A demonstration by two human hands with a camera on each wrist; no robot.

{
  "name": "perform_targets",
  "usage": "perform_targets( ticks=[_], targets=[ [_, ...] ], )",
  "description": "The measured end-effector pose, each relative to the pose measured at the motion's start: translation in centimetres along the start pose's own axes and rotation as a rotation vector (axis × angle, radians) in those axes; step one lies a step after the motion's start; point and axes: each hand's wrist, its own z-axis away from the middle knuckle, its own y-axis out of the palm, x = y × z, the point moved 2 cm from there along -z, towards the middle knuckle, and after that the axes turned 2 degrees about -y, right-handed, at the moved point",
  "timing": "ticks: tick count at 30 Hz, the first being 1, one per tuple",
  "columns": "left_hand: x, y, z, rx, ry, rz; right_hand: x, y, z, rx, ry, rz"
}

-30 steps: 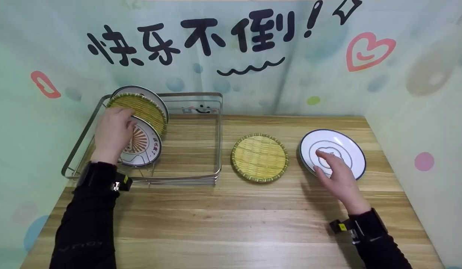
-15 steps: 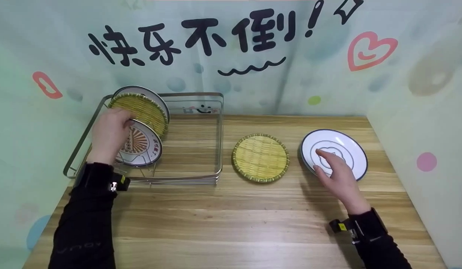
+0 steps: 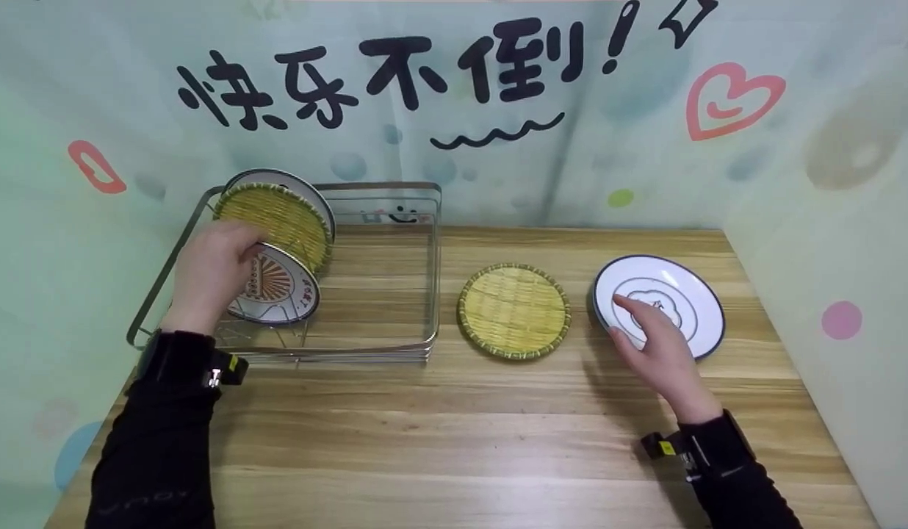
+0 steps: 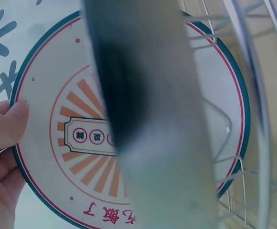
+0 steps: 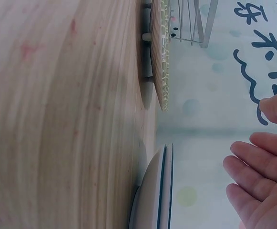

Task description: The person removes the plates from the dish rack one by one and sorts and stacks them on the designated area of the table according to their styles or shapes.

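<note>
In the head view my left hand point(image 3: 213, 270) pinches the upper edge of a white plate point(image 3: 281, 294) with an orange fan-ray print, which stands tilted in the wire dish rack point(image 3: 433, 279). The left wrist view shows the thumb point(image 4: 18, 117) on the plate's printed face and the fingers behind its rim; a blurred metal bar hides part of it. Over at the right, my right hand point(image 3: 661, 356) hovers with fingers spread above a blue-rimmed white plate point(image 3: 645, 270). Two dark rims of stacked plates point(image 5: 164, 191) show edge-on in the right wrist view.
Behind the held plate, a round woven bamboo mat point(image 3: 285, 214) and another white plate point(image 3: 296, 181) lean in the rack. A second woven mat point(image 3: 514, 312) lies on the wooden table point(image 3: 454, 441) between rack and right plate. A printed backdrop point(image 3: 498, 191) rises behind.
My left hand has drawn slightly left and toward me, and the plate's upper edge has tipped the same way, away from the woven mat. The right hand has shifted only a little.
</note>
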Motion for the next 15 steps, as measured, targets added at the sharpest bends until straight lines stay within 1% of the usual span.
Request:
perform_targets(
  ticks=[2, 9, 15],
  targets=[
    [0.06, -0.18, 0.21, -0.029, 0.012, -0.017, 0.04, -0.05, 0.01, -0.003, -0.003, -0.002],
    [0.22, -0.65, 0.48, -0.131, 0.019, -0.05, 0.23, -0.11, 0.01, 0.017, 0.011, -0.004],
    [0.02, -0.7, 0.39, -0.233, 0.071, -0.082, 0.28, 0.06, -0.13, 0.022, 0.002, 0.0]
  ],
)
